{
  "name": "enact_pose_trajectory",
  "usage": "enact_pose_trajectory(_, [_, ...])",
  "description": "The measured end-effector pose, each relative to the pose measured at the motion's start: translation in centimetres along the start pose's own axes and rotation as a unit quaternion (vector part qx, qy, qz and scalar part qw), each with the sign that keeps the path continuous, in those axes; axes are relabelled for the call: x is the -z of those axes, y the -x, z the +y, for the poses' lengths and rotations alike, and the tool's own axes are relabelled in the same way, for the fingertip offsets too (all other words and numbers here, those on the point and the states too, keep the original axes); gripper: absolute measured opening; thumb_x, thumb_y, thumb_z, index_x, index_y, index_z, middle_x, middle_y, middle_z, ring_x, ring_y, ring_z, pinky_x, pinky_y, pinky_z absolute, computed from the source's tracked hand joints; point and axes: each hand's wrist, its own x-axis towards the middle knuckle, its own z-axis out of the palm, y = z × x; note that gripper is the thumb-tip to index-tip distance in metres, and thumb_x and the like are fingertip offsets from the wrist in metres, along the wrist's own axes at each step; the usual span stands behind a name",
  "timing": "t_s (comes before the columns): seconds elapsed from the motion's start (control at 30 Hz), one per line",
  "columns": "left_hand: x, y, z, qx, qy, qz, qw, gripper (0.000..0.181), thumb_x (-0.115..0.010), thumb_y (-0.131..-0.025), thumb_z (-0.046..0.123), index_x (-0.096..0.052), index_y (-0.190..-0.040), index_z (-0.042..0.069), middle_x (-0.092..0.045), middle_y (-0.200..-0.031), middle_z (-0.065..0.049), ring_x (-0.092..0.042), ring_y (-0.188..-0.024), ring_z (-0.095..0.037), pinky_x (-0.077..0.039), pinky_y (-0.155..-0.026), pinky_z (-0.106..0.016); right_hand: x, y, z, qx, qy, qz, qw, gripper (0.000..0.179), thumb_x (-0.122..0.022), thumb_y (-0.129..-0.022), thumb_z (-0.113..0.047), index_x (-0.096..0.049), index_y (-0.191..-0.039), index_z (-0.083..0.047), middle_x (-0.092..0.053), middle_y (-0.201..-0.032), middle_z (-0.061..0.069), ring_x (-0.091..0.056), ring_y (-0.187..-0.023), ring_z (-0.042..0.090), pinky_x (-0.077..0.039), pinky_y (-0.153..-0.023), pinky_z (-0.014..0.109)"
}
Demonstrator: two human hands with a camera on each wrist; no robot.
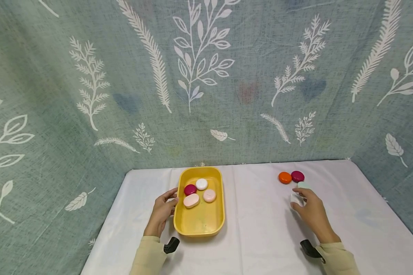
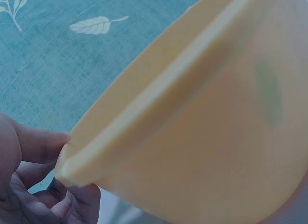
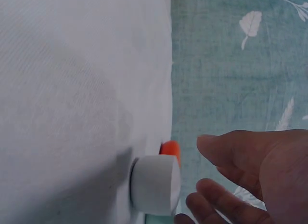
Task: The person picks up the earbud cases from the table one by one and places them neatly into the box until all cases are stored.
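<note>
Grey-green fabric (image 1: 199, 130) with white leaf prints fills the top of the head view, and below it a white cloth (image 1: 258, 229) covers the table. So, the white piece (image 3: 153, 185) first: a stubby, smooth cylinder, plain matte white, sitting at bottom centre of the right wrist view. From the head camera it's right of centre, mostly tucked behind the right hand (image 1: 313, 214). That hand isn't gripping it; fingers and thumb are spread, with a gap in the wrist shot.

Left hand (image 1: 161, 212) has the rim of the yellow tray (image 1: 199, 223) pinched, a bit left of centre. It's a glossy, round-cornered tub with four pieces toward its upper half: white disc (image 1: 201, 184), dark pink disc (image 1: 190, 190), light pink oval (image 1: 191, 201) and pale pink round (image 1: 209, 195).

Just above the right hand sit an orange disc (image 1: 285, 177), a magenta disc (image 1: 297, 176) and a mint piece (image 1: 303, 185). Fingers partly block the mint one, and in the wrist shot the white cylinder covers most of the orange.
</note>
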Motion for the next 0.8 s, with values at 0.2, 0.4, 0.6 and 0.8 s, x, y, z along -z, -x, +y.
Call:
enact_pose_trajectory(0.2, [-0.02,0.03,0.08,0.001,0.000,0.000,1.0000,0.043,-0.059,-0.106,0.007,-0.059,-0.149,0.007,-0.051,-0.133,-0.017,-0.054,-0.072,-0.018,-0.050,-0.062,-0.023,-0.14,0.06,0.43,-0.013,0.013,-0.014,0.9997,0.050,-0.079,-0.085,0.007,-0.061,-0.131,0.014,-0.058,-0.130,0.039,-0.060,-0.115,0.053,-0.053,-0.098,0.065])
enact_pose_trajectory(0.4, [-0.08,0.00,0.13,0.004,0.001,0.004,1.0000,0.043,-0.058,-0.106,0.006,-0.060,-0.149,0.007,-0.052,-0.133,-0.017,-0.055,-0.072,-0.018,-0.051,-0.062,-0.023,-0.29,0.14,0.74,-0.029,0.020,-0.022,0.9991,0.052,-0.078,-0.086,0.007,-0.059,-0.134,0.015,-0.054,-0.135,0.041,-0.056,-0.120,0.055,-0.049,-0.102,0.067])
enact_pose_trajectory(0.6, [-0.14,-0.12,0.01,0.004,0.000,0.006,1.0000,0.043,-0.058,-0.106,0.006,-0.060,-0.149,0.007,-0.052,-0.132,-0.017,-0.056,-0.073,-0.018,-0.051,-0.062,-0.023,-0.36,-0.03,0.75,-0.025,0.025,-0.025,0.9991,0.053,-0.078,-0.085,0.008,-0.058,-0.133,0.016,-0.053,-0.136,0.042,-0.051,-0.127,0.058,-0.040,-0.110,0.069])
enact_pose_trajectory(0.8, [-0.09,-0.07,-0.11,0.000,-0.003,0.003,1.0000,0.043,-0.058,-0.106,0.006,-0.059,-0.149,0.007,-0.052,-0.132,-0.017,-0.056,-0.074,-0.018,-0.051,-0.062,-0.023,-0.52,-0.07,0.71,-0.013,0.025,-0.035,0.9990,0.053,-0.079,-0.084,0.009,-0.059,-0.133,0.015,-0.053,-0.138,0.041,-0.050,-0.130,0.059,-0.039,-0.111,0.070])
